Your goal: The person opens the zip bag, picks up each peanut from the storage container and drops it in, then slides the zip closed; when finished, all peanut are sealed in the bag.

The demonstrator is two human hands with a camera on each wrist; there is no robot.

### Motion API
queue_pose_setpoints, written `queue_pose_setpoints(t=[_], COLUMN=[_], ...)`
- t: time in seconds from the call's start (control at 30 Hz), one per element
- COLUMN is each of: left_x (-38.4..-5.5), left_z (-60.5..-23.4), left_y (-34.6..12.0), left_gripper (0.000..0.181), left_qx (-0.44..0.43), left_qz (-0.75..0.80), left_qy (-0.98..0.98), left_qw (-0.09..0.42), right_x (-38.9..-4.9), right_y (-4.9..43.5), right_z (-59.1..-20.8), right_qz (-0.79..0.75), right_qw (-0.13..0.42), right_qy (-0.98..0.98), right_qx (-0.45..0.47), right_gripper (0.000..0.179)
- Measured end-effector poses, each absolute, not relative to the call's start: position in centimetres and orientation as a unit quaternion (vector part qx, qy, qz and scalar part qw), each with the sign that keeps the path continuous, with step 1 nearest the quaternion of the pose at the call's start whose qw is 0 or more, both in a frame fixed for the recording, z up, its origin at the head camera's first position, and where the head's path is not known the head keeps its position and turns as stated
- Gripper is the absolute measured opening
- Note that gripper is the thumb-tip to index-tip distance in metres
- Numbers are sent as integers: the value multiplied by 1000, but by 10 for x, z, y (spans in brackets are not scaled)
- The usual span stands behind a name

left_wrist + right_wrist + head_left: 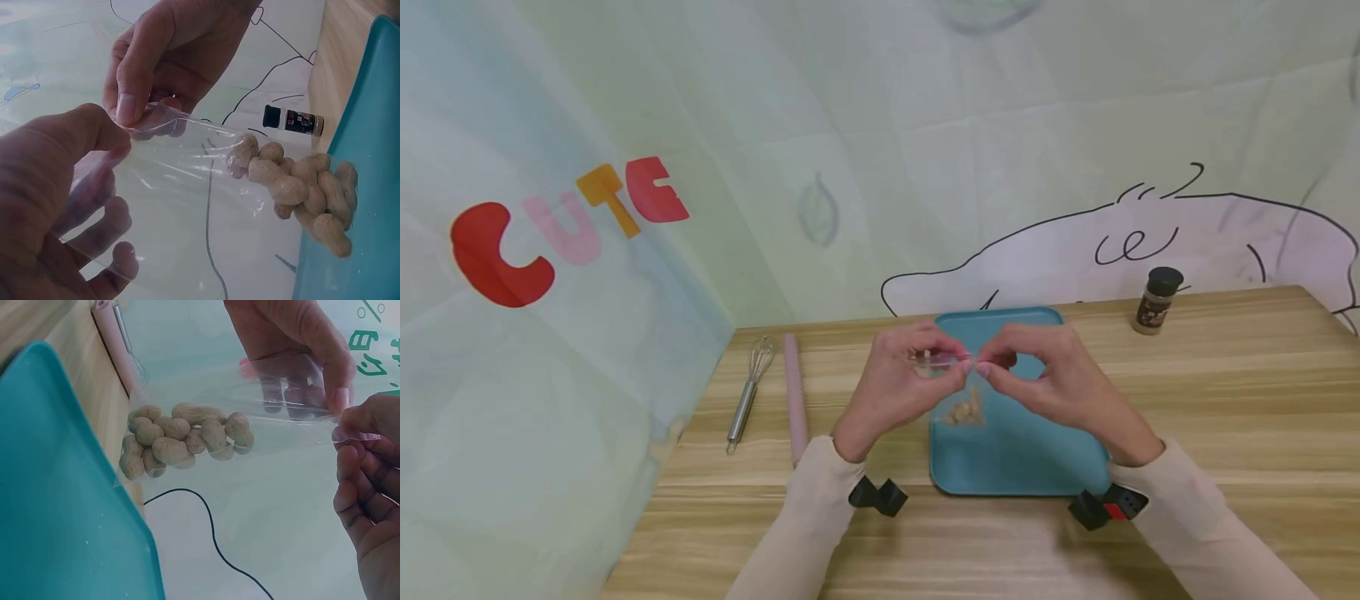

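A clear plastic bag (187, 187) hangs from both hands above a teal tray (1022, 458). Whole peanuts in their shells (181, 437) lie bunched at the bag's lower end. My left hand (913, 367) pinches the bag's top edge between thumb and forefinger, its other fingers behind the film. Right beside it, my right hand (1045, 367) pinches the same edge at the corner, thumb against fingertips. In the left wrist view the two thumbs almost meet at the bag's mouth.
A whisk (749, 392) and a pink rod (795, 396) lie left of the tray on the wooden table (1247, 400). A black-capped seasoning jar (1157, 302) stands at the back right. Printed fabric (850, 167) hangs behind the table.
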State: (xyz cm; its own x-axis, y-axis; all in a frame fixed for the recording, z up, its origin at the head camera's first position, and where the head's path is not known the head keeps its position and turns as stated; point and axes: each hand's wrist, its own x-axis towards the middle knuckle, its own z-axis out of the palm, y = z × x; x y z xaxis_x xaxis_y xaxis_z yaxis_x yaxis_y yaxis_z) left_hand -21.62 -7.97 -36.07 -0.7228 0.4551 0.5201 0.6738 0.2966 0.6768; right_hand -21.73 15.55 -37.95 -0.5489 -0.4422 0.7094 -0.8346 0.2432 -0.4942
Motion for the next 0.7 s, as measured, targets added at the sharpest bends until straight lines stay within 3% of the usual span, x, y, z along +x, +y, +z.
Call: queue_pose_setpoints(t=[0.33, 0.57, 0.7], left_x=[-217, -216, -215], left_z=[-359, -359, -357], left_y=[-81, -80, -82], left_gripper=[4, 5, 6], left_qx=[-360, -357, -359], left_qz=[-469, -460, -458], left_qy=[-797, -801, -802], left_qw=[125, 138, 136], right_x=[-217, -216, -215], right_y=[159, 158, 158], right_z=[-377, -377, -375], right_qz=[443, 439, 432], right_qw=[221, 221, 224], right_qy=[-761, -763, -765], right_qx=[420, 421, 421], right_gripper=[9, 25, 20])
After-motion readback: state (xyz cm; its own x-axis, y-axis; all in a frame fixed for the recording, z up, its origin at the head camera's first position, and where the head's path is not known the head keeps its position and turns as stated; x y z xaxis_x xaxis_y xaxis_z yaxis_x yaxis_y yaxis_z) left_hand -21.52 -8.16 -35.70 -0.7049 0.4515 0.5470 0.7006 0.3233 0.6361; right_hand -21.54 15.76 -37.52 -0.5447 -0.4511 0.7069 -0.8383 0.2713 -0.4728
